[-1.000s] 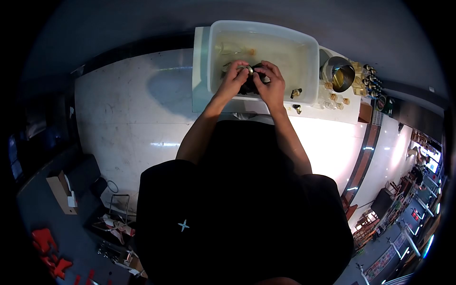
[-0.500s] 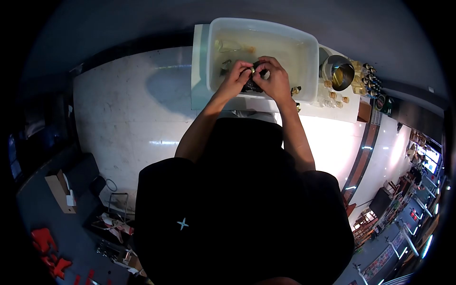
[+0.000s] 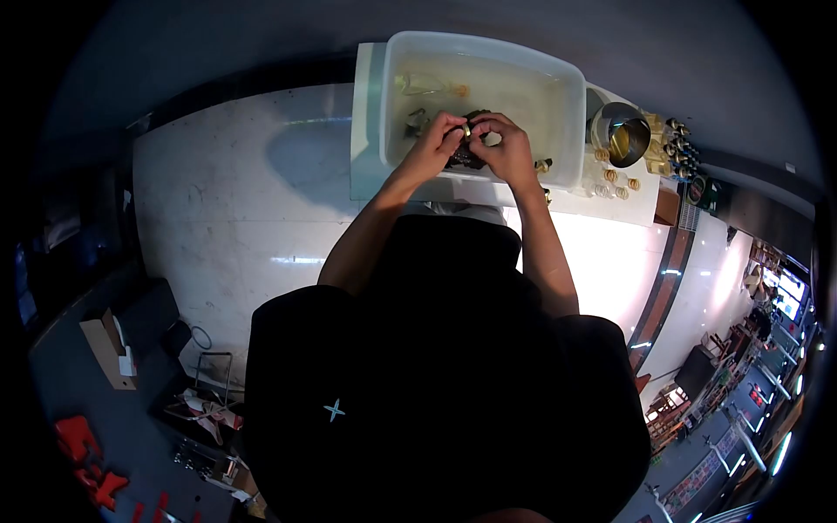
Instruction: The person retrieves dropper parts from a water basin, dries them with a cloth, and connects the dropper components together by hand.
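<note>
My left hand (image 3: 432, 148) pinches a small gold-coloured ring-shaped piece (image 3: 467, 131) over the front part of a translucent plastic tub (image 3: 571, 122). My right hand (image 3: 507, 152) meets it from the other side, thumb and forefinger closed at the same piece. Beneath both hands is a dark, wet-looking bundle (image 3: 465, 159), partly covered by the fingers; its kind I cannot make out. A clear glass bottle (image 3: 425, 84) with an amber-coloured neck lies in the tub's cloudy water. Near the tub's left side sits a small dark item (image 3: 416, 122).
Right of the tub stands a round metal pot (image 3: 621, 133). Small clear bottles with gold rims (image 3: 610, 185) stand before it, and several dark-topped bottles (image 3: 676, 148) lie beyond. A small dark-and-gold fitting (image 3: 543, 166) is at the tub's front rim.
The right fingers have shifted slightly around the gold piece, and more of the piece shows now. Both hands stay over the tub.
</note>
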The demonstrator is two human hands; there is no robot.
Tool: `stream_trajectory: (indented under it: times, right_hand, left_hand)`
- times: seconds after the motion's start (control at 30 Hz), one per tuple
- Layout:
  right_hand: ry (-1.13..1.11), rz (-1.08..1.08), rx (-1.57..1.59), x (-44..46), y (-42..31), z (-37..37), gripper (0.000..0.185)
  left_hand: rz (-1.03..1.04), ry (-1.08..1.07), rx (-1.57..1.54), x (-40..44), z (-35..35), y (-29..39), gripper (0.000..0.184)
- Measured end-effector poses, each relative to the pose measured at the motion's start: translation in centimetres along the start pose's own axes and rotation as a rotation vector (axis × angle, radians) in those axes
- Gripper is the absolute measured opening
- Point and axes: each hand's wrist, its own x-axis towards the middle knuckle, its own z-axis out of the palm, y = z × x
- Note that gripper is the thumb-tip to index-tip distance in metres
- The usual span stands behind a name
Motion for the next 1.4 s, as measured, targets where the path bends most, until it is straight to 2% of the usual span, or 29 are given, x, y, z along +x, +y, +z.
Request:
stream_trajectory:
  times: [0.17, 0.47, 0.67, 1.07, 1.17, 1.27, 1.4]
  right_hand:
    - [-0.093, -0.004, -0.011, 0.2, 0.5, -0.8, 0.016]
    - [-0.105, 0.040, 0.069, -0.1, 1.2, -0.5, 0.016]
    - [-0.144, 0.036, 0.180, -0.2, 2.2, -0.7, 0.014]
    - [-0.152, -0.017, 0.008, 0.1, 0.8, -0.9, 0.016]
    - [-0.084, -0.034, -0.076, -0.2, 1.5, -0.3, 0.019]
    - [-0.034, -0.072, -0.116, -0.7, 1.6, -0.1, 0.019]
    - [0.022, -0.060, -0.128, -1.2, 0.9, 0.0, 0.018]
  left_hand:
    - [-0.022, -0.019, -0.008, 0.0, 0.1, 0.6, 0.021]
    - [0.068, -0.022, 0.020, 0.1, 0.2, -0.4, 0.020]
    - [0.032, -0.040, 0.010, 0.1, 0.2, -0.4, 0.020]
    - [0.020, -0.052, 0.040, 0.1, 0.1, -1.2, 0.017]
    - [-0.001, -0.048, 0.080, 0.3, 0.2, -1.1, 0.016]
    - [0.069, -0.053, 0.111, 0.3, 0.3, -1.7, 0.016]
    - [-0.012, -0.075, 0.137, 0.2, 0.3, -1.0, 0.017]
